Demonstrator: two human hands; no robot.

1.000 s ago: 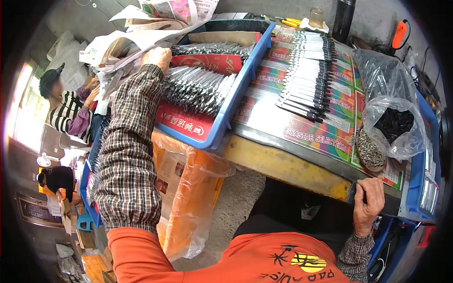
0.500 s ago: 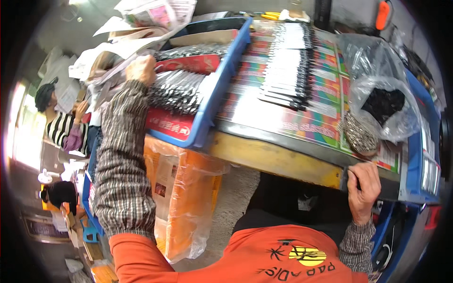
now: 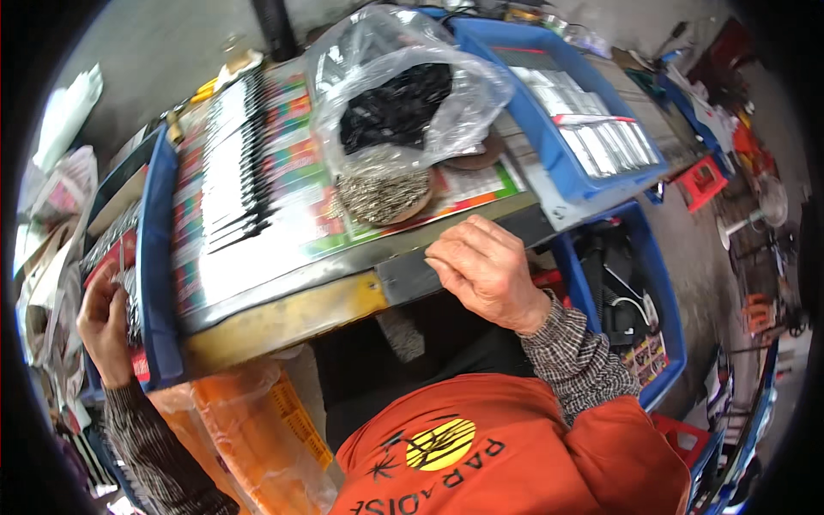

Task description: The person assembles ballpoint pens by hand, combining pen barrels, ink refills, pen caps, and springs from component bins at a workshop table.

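Observation:
My left hand (image 3: pixel 107 322) is at the left blue bin (image 3: pixel 157 257), beside a red packet and slim silvery pieces (image 3: pixel 130 300) inside it. Its fingers are curled together, and whatever may be between them cannot be made out. My right hand (image 3: pixel 482 270) hangs just off the table's front edge with fingers bent and pressed together; their inner side is hidden. A row of slim black-and-silver pieces (image 3: pixel 232 154) lies on the colourful printed mat (image 3: pixel 287 146). Right of it, a heap of small metal parts (image 3: pixel 382 193) sits near the edge, close to my right hand.
Behind the heap stands a clear plastic bag (image 3: pixel 360 51) with a black bag (image 3: pixel 399 112) inside. Another blue bin (image 3: pixel 571 180) holds silvery packs at the right. Below it is a lower blue crate (image 3: pixel 665 360). An orange plastic-wrapped thing (image 3: pixel 257 429) stands under the table's left end.
The view has swung to the right. My right hand has come off the table's edge and turned inward. My left hand has moved nearer along the left bin.

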